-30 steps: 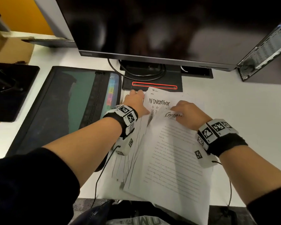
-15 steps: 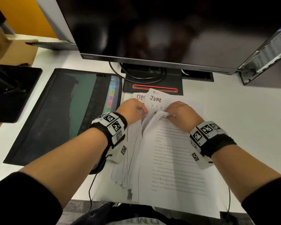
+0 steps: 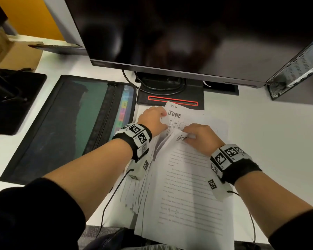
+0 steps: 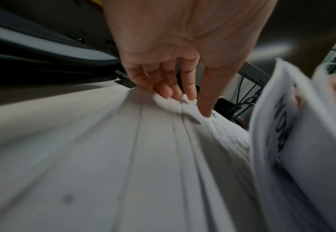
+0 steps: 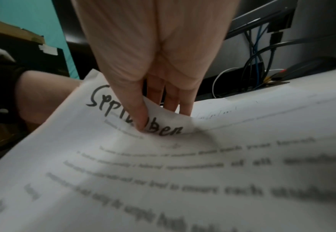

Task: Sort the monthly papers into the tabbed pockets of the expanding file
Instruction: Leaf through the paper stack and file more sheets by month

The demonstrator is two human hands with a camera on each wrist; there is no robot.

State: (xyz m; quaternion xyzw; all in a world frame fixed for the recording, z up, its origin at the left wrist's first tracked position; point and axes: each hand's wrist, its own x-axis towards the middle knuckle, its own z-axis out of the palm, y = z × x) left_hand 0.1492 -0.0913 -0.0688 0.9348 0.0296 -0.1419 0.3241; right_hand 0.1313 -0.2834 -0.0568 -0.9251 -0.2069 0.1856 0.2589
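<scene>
A stack of white monthly papers (image 3: 184, 186) lies on the desk in front of me. My right hand (image 3: 197, 136) grips a lifted bunch at its top edge, thumb on the sheet marked September (image 5: 123, 157), fingers (image 5: 173, 102) underneath. A November heading shows on the bunch's underside (image 4: 282, 125). My left hand (image 3: 154, 118) pinches the top left corner of fanned sheets (image 4: 103, 157) beside the sheet marked June (image 3: 173, 114). The expanding file (image 3: 65, 127), black and green with coloured tabs (image 3: 123, 112), lies flat to the left, apart from both hands.
A large monitor (image 3: 188, 42) hangs over the back of the desk; its black base (image 3: 170, 91) with a red line touches the papers' far edge. A computer case (image 3: 296, 69) stands at the back right. Another black stand (image 3: 11, 98) and a cardboard box (image 3: 0, 49) are at the far left.
The November sheet that showed a second ago is now in the lifted bunch, and June lies exposed. My left hand moved onto the top left corner, covering the sheet beside June.
</scene>
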